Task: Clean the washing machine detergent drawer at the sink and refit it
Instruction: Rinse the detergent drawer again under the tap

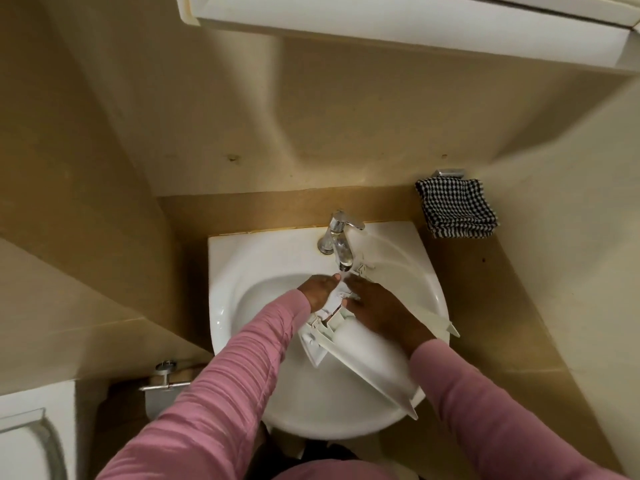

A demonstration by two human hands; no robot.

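Note:
The white detergent drawer (360,351) lies across the white sink (242,271), its front panel toward the near right rim. Its far end sits under the chrome tap (341,244), where water runs. My left hand (317,291) holds the drawer's left side near the stream, fingers curled against it. My right hand (377,304) grips the drawer from the right, fingers over its top. Both pink sleeves reach in from below. The drawer's compartments are mostly hidden by my hands.
A black-and-white checked cloth (457,209) hangs on a holder on the right wall. A white cabinet (415,26) juts out overhead. A chrome fitting (166,379) sits low on the left, beside a white appliance corner (27,438).

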